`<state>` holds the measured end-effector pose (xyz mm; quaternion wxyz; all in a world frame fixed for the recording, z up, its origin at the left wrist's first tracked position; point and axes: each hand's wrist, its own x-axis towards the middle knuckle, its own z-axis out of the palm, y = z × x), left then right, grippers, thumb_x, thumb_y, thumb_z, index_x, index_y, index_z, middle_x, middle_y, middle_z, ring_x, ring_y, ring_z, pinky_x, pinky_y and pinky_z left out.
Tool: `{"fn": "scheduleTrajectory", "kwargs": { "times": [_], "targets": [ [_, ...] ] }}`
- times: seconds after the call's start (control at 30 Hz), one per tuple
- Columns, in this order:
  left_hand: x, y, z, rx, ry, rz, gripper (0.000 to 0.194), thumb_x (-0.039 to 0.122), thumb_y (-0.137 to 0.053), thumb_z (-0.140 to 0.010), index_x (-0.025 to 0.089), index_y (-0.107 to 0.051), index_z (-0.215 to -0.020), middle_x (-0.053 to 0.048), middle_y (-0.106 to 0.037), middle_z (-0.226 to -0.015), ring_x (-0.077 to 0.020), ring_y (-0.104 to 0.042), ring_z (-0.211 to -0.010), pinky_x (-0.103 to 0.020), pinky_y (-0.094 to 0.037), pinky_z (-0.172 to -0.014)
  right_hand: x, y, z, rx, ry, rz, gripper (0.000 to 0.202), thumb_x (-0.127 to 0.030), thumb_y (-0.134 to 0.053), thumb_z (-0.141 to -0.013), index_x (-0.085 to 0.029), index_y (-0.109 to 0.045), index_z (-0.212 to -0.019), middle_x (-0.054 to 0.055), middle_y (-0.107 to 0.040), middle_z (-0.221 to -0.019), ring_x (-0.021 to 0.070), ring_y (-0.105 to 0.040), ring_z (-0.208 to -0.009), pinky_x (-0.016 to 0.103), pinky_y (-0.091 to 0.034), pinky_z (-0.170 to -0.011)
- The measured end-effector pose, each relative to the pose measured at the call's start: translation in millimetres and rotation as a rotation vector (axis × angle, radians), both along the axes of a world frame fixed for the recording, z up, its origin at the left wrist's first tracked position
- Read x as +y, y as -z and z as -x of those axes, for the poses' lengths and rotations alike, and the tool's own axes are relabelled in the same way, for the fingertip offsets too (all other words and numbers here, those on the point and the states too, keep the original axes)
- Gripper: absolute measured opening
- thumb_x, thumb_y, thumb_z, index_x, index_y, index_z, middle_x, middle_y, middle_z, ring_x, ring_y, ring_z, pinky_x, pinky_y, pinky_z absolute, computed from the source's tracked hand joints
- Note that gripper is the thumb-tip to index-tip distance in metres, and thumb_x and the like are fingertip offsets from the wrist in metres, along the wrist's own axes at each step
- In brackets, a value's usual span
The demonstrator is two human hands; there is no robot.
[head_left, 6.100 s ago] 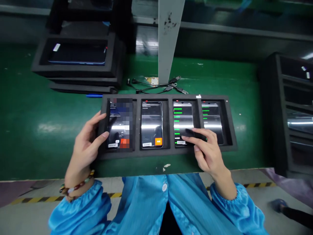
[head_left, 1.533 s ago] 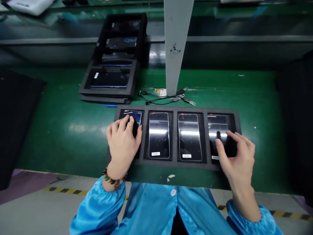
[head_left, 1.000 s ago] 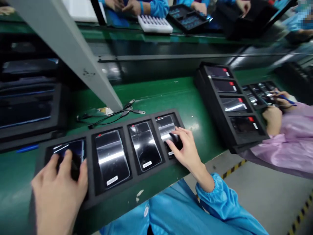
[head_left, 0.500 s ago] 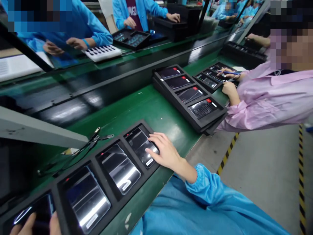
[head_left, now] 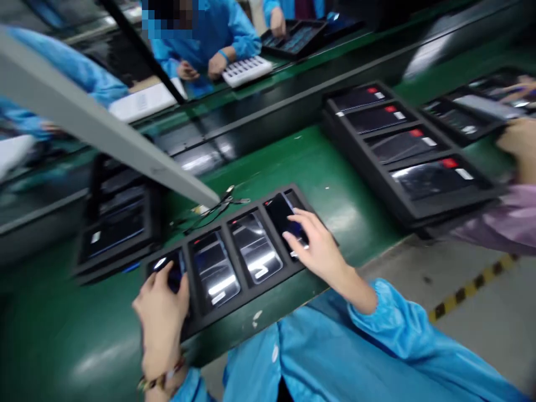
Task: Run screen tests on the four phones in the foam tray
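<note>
A black foam tray (head_left: pixel 205 324) lies on the green bench before me, with a smartphone in each of its compartments. My left hand (head_left: pixel 161 307) is at the leftmost smartphone (head_left: pixel 175 273), thumb along its right side and fingers curled over the other side. Over the rightmost smartphone (head_left: pixel 280 215) lies my right hand (head_left: pixel 322 248), fingers and thumb apart, touching its screen and right side. Between the hands, two glossy smartphones, one (head_left: pixel 215 268) and another (head_left: pixel 256 245), lie face up with white labels near their lower ends.
To the right stand stacked black trays (head_left: pixel 412 212) of phones, beside a co-worker's arm (head_left: pixel 498 218). Another tray stack (head_left: pixel 115 245) is at the left. A slanted grey post (head_left: pixel 125 145) and loose cables (head_left: pixel 228 204) are behind my tray. Co-workers in blue sit across the bench.
The view has swung left, bringing my whole left hand and the left tray stack into sight. My hands stay at the same two end smartphones.
</note>
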<state>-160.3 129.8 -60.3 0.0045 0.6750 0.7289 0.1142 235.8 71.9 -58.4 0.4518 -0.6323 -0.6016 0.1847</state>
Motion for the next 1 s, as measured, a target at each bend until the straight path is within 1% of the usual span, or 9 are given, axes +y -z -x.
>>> {"fn": "scheduleTrajectory", "kwargs": {
  "times": [0.1, 0.2, 0.3, 0.37, 0.43, 0.5, 0.7, 0.9, 1.0],
  "targets": [
    [-5.9, -1.4, -9.3, 0.055, -0.066, 0.027, 0.061, 0.052, -0.054, -0.101, 0.016, -0.066, -0.149, -0.025, -0.066, -0.128, -0.0455, -0.057, -0.134, -0.069, -0.045, -0.114, -0.4, 4.5, -6.7, 0.029, -0.019, 0.045, 0.04, -0.04, -0.062, -0.109, -0.024, -0.064, -0.145, 0.016, -0.063, -0.156, 0.0307, -0.066, -0.141, 0.053, -0.056, -0.118],
    [-19.8, -0.4, -11.9, 0.033, -0.034, 0.007, 0.062, 0.052, -0.052, -0.103, 0.014, -0.068, -0.15, -0.026, -0.062, -0.132, -0.0444, -0.055, -0.134, -0.066, -0.045, -0.114, 0.2, 3.5, -16.5, -0.099, -0.011, 0.078, 0.039, -0.042, -0.063, -0.108, -0.023, -0.067, -0.142, 0.015, -0.072, -0.145, 0.0347, -0.068, -0.135, 0.058, -0.058, -0.112],
    [-32.4, -4.1, 0.6, -0.058, -0.001, -0.014, 0.054, 0.055, -0.055, -0.104, 0.019, -0.075, -0.139, -0.02, -0.067, -0.128, -0.0386, -0.061, -0.128, -0.059, -0.048, -0.113, 10.2, -9.2, -20.8, -0.281, -0.018, 0.026, 0.03, -0.043, -0.066, -0.107, -0.023, -0.074, -0.128, 0.013, -0.08, -0.128, 0.0384, -0.066, -0.129, 0.062, -0.056, -0.109],
    [-31.9, -10.0, 20.9, -0.129, -0.036, -0.051, 0.047, 0.055, -0.054, -0.106, 0.022, -0.078, -0.128, -0.015, -0.071, -0.121, -0.0321, -0.067, -0.117, -0.049, -0.054, -0.106, 26.8, -20.4, -15.2, -0.334, -0.13, -0.032, 0.028, -0.042, -0.065, -0.108, -0.023, -0.075, -0.126, 0.013, -0.081, -0.124, 0.0369, -0.067, -0.126, 0.059, -0.057, -0.108],
    [-20.6, -16.2, 48.8, -0.145, -0.107, -0.09, 0.044, 0.051, -0.049, -0.109, 0.02, -0.077, -0.123, -0.013, -0.073, -0.115, -0.0284, -0.069, -0.105, -0.044, -0.056, -0.1, 49.4, -28.4, -2.0, -0.373, -0.305, -0.058, 0.029, -0.042, -0.062, -0.109, -0.022, -0.074, -0.127, 0.012, -0.081, -0.123, 0.0347, -0.071, -0.121, 0.054, -0.059, -0.104],
    [0.3, -19.0, 78.8, -0.108, -0.149, -0.109, 0.041, 0.044, -0.045, -0.11, 0.017, -0.074, -0.123, -0.015, -0.072, -0.116, -0.0302, -0.066, -0.108, -0.048, -0.052, -0.106, 71.8, -31.3, 15.7, -0.433, -0.447, -0.055, 0.031, -0.044, -0.06, -0.11, -0.022, -0.076, -0.125, 0.012, -0.082, -0.12, 0.0345, -0.074, -0.115, 0.053, -0.06, -0.1],
    [53.9, -3.9, 132.7, -0.088, -0.014, -0.025, 0.027, 0.036, -0.062, -0.103, 0.018, -0.072, -0.12, -0.018, -0.067, -0.133, -0.0337, -0.057, -0.129, -0.049, -0.043, -0.118, 100.2, -26.8, 49.9, -0.457, -0.63, 0.027, 0.033, -0.045, -0.06, -0.11, -0.022, -0.075, -0.127, 0.011, -0.083, -0.124, 0.0342, -0.076, -0.116, 0.053, -0.062, -0.097],
    [18.8, -18.0, 137.7, -0.123, 0.018, -0.058, 0.021, 0.04, -0.062, -0.105, 0.021, -0.069, -0.103, -0.009, -0.075, -0.102, -0.0263, -0.068, -0.099, -0.039, -0.054, -0.095, 90.4, -34.9, 74.5, -0.223, -0.695, 0.113, 0.026, -0.044, -0.063, -0.109, -0.025, -0.079, -0.117, 0.008, -0.084, -0.117, 0.029, -0.078, -0.11, 0.048, -0.063, -0.097],
    [0.9, -34.2, 119.6, -0.156, 0.004, -0.2, 0.026, 0.045, -0.061, -0.107, 0.021, -0.071, -0.108, -0.008, -0.078, -0.11, -0.0256, -0.072, -0.108, -0.04, -0.056, -0.101, 79.8, -42.1, 102.5, 0.051, -0.752, 0.258, 0.027, -0.047, -0.068, -0.107, -0.025, -0.08, -0.114, 0.005, -0.084, -0.102, 0.0218, -0.078, -0.09, 0.037, -0.064, -0.083]
  ]
}}
